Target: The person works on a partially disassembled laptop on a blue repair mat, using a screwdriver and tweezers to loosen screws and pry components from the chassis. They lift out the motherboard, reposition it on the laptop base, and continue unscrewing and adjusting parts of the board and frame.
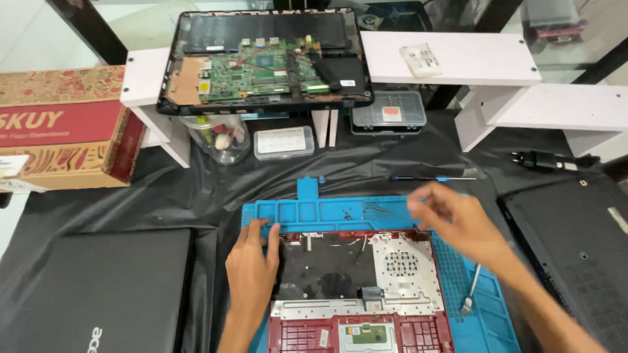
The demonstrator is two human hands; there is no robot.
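A red laptop shell (361,327), opened up with its metal keyboard backplate showing, lies on a blue repair mat (327,212). My left hand (254,261) rests flat on the shell's upper left corner, fingers reaching the mat's tray row. My right hand (454,219) is blurred above the shell's upper right corner, fingers curled; whether it holds anything cannot be made out. Small screws (376,209) lie in the mat's tray row. A metal spudger (471,291) lies on the mat at the right.
A laptop base with a green motherboard (261,65) sits on a white shelf behind. A screwdriver (432,177), a clear jar (219,137) and small parts boxes (389,111) lie beyond the mat. Black laptop covers flank left (98,294) and right (575,242). A cardboard box (62,127) stands far left.
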